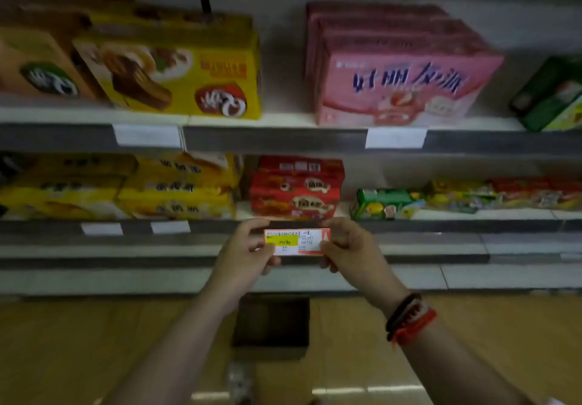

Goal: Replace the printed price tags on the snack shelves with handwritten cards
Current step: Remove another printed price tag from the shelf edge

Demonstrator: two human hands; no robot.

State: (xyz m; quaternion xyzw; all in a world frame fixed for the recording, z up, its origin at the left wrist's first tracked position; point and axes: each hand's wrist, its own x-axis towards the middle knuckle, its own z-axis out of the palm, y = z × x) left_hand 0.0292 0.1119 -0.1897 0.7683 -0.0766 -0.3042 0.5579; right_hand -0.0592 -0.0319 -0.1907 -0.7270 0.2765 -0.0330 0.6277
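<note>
A small price card with a red border, a yellow patch and handwriting is held flat against the lower shelf's rail, just below the red snack boxes. My left hand pinches its left end and my right hand pinches its right end. White tags sit in the rails: two on the upper rail and two on the lower rail.
Yellow boxes and pink boxes stand on the upper shelf, a green box at far right. Yellow packs and mixed small packets lie on the lower shelf. A dark box rests on the wooden floor below my arms.
</note>
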